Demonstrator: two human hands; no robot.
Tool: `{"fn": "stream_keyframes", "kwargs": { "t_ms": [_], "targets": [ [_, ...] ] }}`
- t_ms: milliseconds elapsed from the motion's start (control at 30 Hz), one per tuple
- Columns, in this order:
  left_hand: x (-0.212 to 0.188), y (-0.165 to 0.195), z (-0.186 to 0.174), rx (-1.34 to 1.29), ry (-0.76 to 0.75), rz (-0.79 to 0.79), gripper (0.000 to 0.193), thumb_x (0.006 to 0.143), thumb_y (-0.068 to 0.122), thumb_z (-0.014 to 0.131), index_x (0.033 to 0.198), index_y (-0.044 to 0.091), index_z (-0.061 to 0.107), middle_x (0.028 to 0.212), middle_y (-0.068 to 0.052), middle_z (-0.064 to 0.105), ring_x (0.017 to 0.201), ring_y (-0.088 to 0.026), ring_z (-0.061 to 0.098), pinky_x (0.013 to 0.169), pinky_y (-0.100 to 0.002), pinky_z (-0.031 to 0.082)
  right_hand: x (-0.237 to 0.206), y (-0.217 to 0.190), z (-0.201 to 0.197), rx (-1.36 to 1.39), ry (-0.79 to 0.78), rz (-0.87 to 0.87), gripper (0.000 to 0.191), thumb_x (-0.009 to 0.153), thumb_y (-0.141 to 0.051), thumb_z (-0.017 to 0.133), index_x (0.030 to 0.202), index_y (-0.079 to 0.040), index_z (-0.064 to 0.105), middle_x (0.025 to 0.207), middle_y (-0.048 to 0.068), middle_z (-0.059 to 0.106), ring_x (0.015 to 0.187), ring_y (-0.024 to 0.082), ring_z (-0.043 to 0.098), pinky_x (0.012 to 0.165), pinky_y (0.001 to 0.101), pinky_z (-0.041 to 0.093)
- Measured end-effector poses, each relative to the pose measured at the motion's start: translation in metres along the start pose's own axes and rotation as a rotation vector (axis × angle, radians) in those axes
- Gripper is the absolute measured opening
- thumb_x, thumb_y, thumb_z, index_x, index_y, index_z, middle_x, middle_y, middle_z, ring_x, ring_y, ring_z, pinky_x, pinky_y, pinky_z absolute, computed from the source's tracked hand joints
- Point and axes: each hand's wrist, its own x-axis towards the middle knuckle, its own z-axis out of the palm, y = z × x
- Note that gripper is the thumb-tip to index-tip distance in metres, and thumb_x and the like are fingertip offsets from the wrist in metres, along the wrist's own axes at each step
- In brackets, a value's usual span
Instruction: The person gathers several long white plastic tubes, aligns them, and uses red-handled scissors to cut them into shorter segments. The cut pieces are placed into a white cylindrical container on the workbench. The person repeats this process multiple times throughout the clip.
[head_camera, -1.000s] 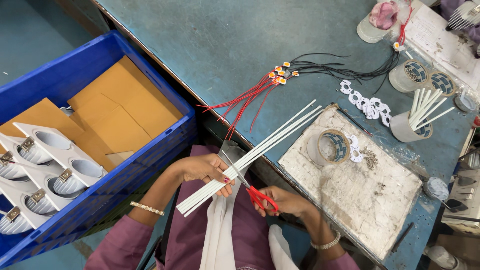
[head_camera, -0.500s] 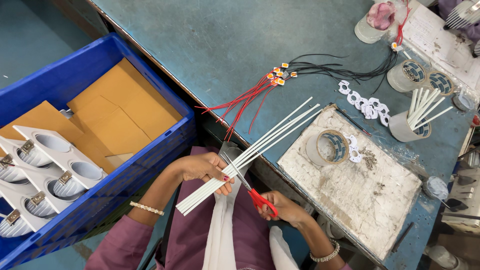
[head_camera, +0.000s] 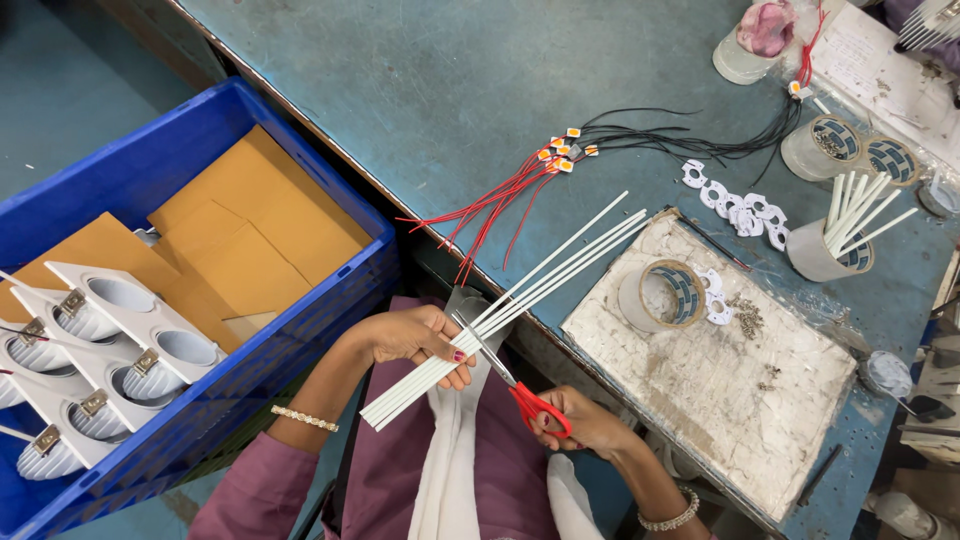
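My left hand grips a bundle of long thin white tubes that slant up to the right over the table edge. My right hand holds red-handled scissors, whose blades point up-left and meet the tubes just beside my left fingers. Both hands hover over my lap, in front of the blue-grey worktable. A white cloth hangs down my purple clothing under the hands.
A blue crate at left holds cardboard sheets and white square lamp housings. On the table lie red and black wires with small chips, a white slab bearing a tape roll, white rings, and cups of cut tubes.
The scissors and my right hand have shifted slightly up-left toward the tubes. My left hand keeps the bundle nearly still.
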Motion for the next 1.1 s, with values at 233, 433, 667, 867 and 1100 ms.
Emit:
{"fn": "stream_keyframes", "kwargs": {
  "t_ms": [233, 433, 667, 867, 1100],
  "targets": [
    [-0.002, 0.002, 0.003, -0.004, 0.009, -0.005, 0.029, 0.089, 0.01, 0.068, 0.112, -0.008, 0.069, 0.101, -0.024, 0.077, 0.087, -0.026, 0.079, 0.077, -0.032, 0.065, -0.003, 0.003, -0.005, -0.029, -0.016, -0.027, 0.041, 0.097, -0.039, 0.071, 0.078, -0.005, 0.062, 0.06, 0.005, 0.063, 0.037, 0.002, 0.039, 0.034, 0.0197, 0.025],
    [-0.003, 0.004, 0.004, -0.006, 0.004, -0.005, 0.031, 0.089, 0.013, 0.069, 0.112, -0.008, 0.07, 0.1, -0.024, 0.078, 0.086, -0.025, 0.079, 0.075, -0.03, 0.065, -0.003, 0.005, -0.008, -0.042, -0.026, -0.017, 0.038, 0.098, -0.036, 0.07, 0.078, -0.003, 0.063, 0.06, 0.007, 0.064, 0.035, 0.003, 0.037, 0.032, 0.0206, 0.024],
    [-0.007, 0.007, 0.007, 0.022, -0.005, -0.037, 0.033, 0.088, 0.015, 0.071, 0.112, -0.008, 0.069, 0.1, -0.023, 0.078, 0.087, -0.025, 0.079, 0.075, -0.031, 0.064, -0.013, -0.002, -0.002, -0.06, -0.042, -0.013, 0.038, 0.1, -0.03, 0.07, 0.077, -0.001, 0.064, 0.06, 0.006, 0.063, 0.035, 0.003, 0.038, 0.033, 0.022, 0.025],
    [-0.009, 0.005, 0.005, 0.051, -0.056, -0.068, 0.034, 0.088, 0.015, 0.071, 0.113, -0.008, 0.07, 0.101, -0.023, 0.078, 0.088, -0.025, 0.079, 0.077, -0.033, 0.065, -0.02, -0.005, 0.0, -0.043, -0.024, 0.074, 0.035, 0.099, -0.026, 0.07, 0.075, -0.002, 0.063, 0.059, 0.006, 0.063, 0.034, 0.003, 0.038, 0.031, 0.0209, 0.024],
    [-0.027, 0.009, -0.005, 0.008, 0.096, -0.017, 0.032, 0.09, 0.01, 0.066, 0.115, -0.009, 0.069, 0.104, -0.022, 0.077, 0.091, -0.026, 0.078, 0.082, -0.036, 0.064, -0.041, -0.008, 0.004, -0.04, -0.094, 0.097, 0.021, 0.101, -0.015, 0.066, 0.086, -0.001, 0.064, 0.068, 0.007, 0.068, 0.043, 0.005, 0.051, 0.04, 0.0198, 0.04]
  ]
}}
